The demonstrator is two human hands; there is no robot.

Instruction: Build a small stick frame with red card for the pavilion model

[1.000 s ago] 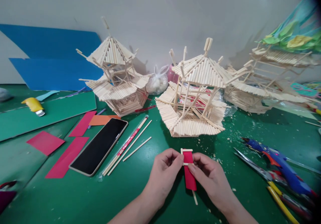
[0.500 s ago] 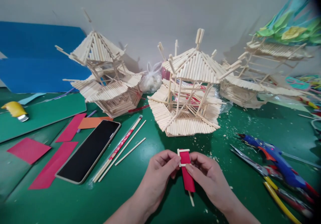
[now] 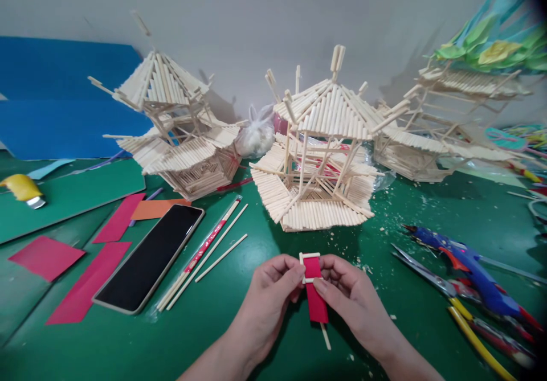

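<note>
Between my two hands is a red paper strip [image 3: 317, 304] with a small frame of pale wooden sticks [image 3: 310, 254] at its upper end. My left hand [image 3: 277, 287] pinches the frame's left side between thumb and fingers. With its thumb on the lower crosspiece, my right hand [image 3: 348, 290] grips the right side of the strip. A thin stick [image 3: 326, 336] pokes out below the paper; whether it is joined to the frame is hidden. Just beyond the hands stands a pavilion model made of round sticks [image 3: 329, 216].
Left of my hands lie loose sticks [image 3: 221, 258], wrapped chopsticks [image 3: 200, 253], a phone [image 3: 149, 258] and red paper pieces [image 3: 89, 284]. A yellow cutter [image 3: 23, 187] rests farther left. Scissors [image 3: 431, 275] and a blue glue gun [image 3: 465, 261] lie right. Another pavilion [image 3: 183, 153] stands behind.
The view has shifted slightly, and the red strip with its frame sits a little farther left and hangs straighter. Both hands keep the same grip.
</note>
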